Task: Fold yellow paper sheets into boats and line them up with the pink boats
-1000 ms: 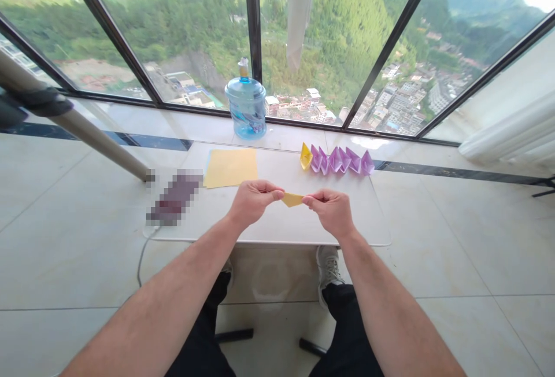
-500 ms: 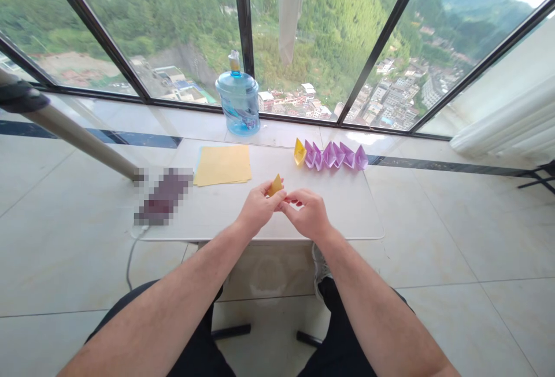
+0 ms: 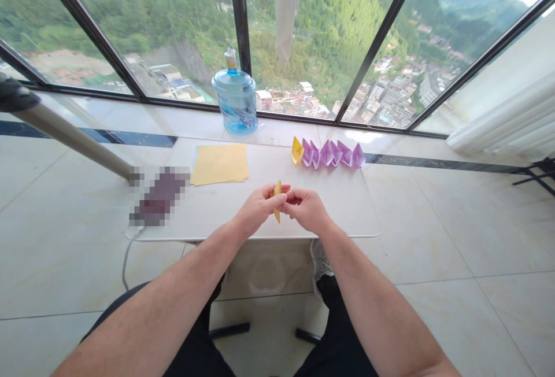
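A small folded yellow paper (image 3: 277, 213) stands on edge between my two hands, over the front part of the low white table (image 3: 217, 215). My left hand (image 3: 259, 206) pinches it, thumb across its near face. My right hand (image 3: 306, 208) meets it from the right, thumb and forefinger closed against its edge; part of the paper is hidden by the fingers. Beyond my hands a row of folded paper boats stands near the table's back right: one yellow boat (image 3: 297, 151) at the left end and several purple boats (image 3: 326, 153) beside it.
A stack of yellow paper sheets (image 3: 219, 164) lies at the table's back left. Left of it is a blurred-out dark object (image 3: 159, 196) with a cable (image 3: 125, 261). A blue water jug (image 3: 236, 102) stands by the window behind the table. A slanting pole (image 3: 78, 137) crosses the left side.
The folded yellow paper has turned from showing a pointed face to standing nearly edge-on, its lower end now visible below my left thumb. The view has shifted slightly.
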`<state>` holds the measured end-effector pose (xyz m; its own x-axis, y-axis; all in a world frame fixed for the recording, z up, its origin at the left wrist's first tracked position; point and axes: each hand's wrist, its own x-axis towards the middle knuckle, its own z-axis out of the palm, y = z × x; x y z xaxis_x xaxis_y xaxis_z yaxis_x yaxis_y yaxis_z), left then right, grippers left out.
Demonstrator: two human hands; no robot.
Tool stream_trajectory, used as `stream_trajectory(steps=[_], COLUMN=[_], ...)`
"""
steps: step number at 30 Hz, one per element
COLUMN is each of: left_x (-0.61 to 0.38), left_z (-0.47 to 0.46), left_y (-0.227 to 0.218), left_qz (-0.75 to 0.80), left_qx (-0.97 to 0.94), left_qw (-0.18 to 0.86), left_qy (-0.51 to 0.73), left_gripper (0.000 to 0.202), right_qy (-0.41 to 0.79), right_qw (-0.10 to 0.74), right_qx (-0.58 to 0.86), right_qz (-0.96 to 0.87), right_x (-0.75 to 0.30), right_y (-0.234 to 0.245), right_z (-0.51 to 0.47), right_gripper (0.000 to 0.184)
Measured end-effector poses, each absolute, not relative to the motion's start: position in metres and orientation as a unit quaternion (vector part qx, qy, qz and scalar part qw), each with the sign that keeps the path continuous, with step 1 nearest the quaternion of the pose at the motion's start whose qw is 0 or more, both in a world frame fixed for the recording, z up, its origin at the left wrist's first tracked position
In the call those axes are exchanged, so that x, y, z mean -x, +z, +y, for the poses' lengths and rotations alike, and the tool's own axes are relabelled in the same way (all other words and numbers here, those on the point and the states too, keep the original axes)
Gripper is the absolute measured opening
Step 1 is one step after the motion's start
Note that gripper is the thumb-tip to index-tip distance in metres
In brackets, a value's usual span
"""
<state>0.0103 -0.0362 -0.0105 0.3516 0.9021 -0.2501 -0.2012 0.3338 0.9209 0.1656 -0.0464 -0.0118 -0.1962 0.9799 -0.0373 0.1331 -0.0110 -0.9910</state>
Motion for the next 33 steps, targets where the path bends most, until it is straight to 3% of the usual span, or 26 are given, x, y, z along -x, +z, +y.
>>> stream_trajectory(steps=[7, 18, 23, 27, 29, 33], left_x=[-0.01, -0.009, -0.012, -0.014, -0.014, -0.017], left_z=[-0.037, -0.037, -0.037, -0.037, -0.038, -0.042], left_y=[-0.009, -0.006, -0.006, -0.014, -0.017, -0.014], left_qz=[0.407, 0.393, 0.414, 0.47, 0.516, 0.561], left_qx=[-0.447, -0.456, -0.558, -0.602, -0.586, -0.596], left_qw=[0.696, 0.692, 0.605, 0.526, 0.496, 0.425], left_qy=[0.388, 0.398, 0.389, 0.375, 0.379, 0.386], left_gripper=[0.049, 0.048, 0.041, 0.05, 0.053, 0.033], right_qy=[0.597, 0.629, 0.433, 0.251, 0.184, 0.112], right_qw=[0.408, 0.401, 0.419, 0.367, 0.337, 0.291], right_qx=[0.463, 0.446, 0.541, 0.605, 0.638, 0.666], right_qz=[-0.513, -0.495, -0.587, -0.66, -0.667, -0.678], right_x=[-0.17, -0.17, -0.161, -0.158, -0.156, -0.153], right_y=[-0.013, -0.01, -0.012, -0.009, -0.007, -0.01], right_z=[-0.044, -0.045, -0.051, -0.059, -0.061, -0.061], right_gripper=[0.042, 0.035, 0.02, 0.009, 0.012, 0.012])
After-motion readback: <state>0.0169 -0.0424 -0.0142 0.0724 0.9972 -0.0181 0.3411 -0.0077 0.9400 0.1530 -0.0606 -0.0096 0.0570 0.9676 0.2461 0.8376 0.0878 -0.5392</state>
